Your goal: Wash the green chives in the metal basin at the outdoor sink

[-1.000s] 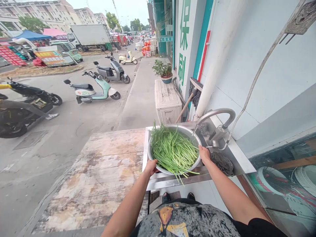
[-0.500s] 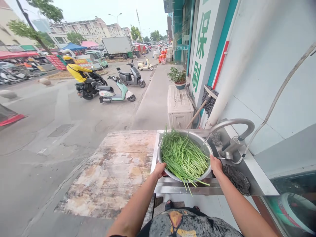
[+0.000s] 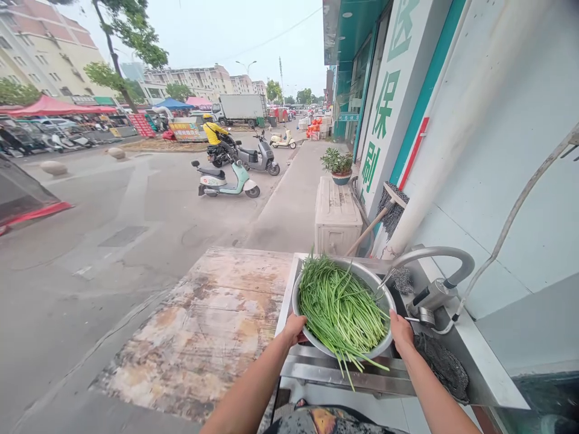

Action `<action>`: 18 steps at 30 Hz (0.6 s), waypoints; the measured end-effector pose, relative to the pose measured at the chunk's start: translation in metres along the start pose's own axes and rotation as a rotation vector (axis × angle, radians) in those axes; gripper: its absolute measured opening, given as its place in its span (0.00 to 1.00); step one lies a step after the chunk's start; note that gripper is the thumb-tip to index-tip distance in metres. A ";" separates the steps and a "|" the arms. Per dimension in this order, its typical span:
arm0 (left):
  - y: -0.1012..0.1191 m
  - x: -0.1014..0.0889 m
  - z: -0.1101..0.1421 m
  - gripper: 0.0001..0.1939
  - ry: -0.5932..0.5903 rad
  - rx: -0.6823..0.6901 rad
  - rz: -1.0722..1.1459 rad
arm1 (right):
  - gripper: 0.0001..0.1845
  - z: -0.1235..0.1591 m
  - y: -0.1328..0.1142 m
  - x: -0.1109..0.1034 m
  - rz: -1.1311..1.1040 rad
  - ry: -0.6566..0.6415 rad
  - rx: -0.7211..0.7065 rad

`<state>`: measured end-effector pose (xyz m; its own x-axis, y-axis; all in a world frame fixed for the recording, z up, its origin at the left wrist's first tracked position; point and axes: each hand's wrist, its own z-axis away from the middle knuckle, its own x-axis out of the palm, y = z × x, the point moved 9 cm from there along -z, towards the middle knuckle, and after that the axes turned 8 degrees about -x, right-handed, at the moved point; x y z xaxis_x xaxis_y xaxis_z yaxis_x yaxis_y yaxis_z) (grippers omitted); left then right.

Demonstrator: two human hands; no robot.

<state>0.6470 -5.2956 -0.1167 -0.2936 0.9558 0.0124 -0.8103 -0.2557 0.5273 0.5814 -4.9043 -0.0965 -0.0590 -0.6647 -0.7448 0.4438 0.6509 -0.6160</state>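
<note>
A round metal basin point(image 3: 296, 295) sits over the steel sink, heaped with long green garlic chives point(image 3: 341, 307). Some stems hang over its near rim. My left hand point(image 3: 295, 329) grips the basin's left rim, thumb on top and the fingers hidden beneath. On the opposite rim, my right hand point(image 3: 401, 331) is closed in the same way. The curved spout of the faucet point(image 3: 434, 295) reaches over the basin's right edge.
Left of the sink point(image 3: 491, 367) lies a worn wooden board point(image 3: 203, 325). A dark mesh cloth point(image 3: 443, 364) and a steel scourer point(image 3: 401, 280) are in the sink. Beyond stand a mop point(image 3: 392, 208), a potted plant point(image 3: 337, 161) on a white box point(image 3: 337, 211), and parked scooters point(image 3: 230, 181).
The view has tilted up and shifted left, so everything sits lower and further right. A rider in yellow has moved farther off. Both hands stay on the basin.
</note>
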 end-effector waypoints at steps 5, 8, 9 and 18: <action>0.000 0.000 -0.001 0.23 -0.008 -0.002 0.008 | 0.34 -0.001 0.004 0.002 -0.013 -0.013 0.012; -0.001 0.000 -0.002 0.23 -0.011 -0.001 0.013 | 0.32 -0.003 0.005 0.003 -0.016 -0.026 0.008; -0.001 0.001 -0.003 0.23 -0.011 -0.001 0.015 | 0.32 -0.003 0.006 0.004 -0.016 -0.032 0.008; -0.001 -0.001 -0.005 0.21 0.004 0.008 0.006 | 0.30 -0.004 0.007 0.007 -0.029 -0.057 0.007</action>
<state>0.6460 -5.2965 -0.1215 -0.3004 0.9538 0.0117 -0.8044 -0.2599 0.5343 0.5801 -4.9033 -0.1072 -0.0216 -0.7033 -0.7106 0.4487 0.6283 -0.6355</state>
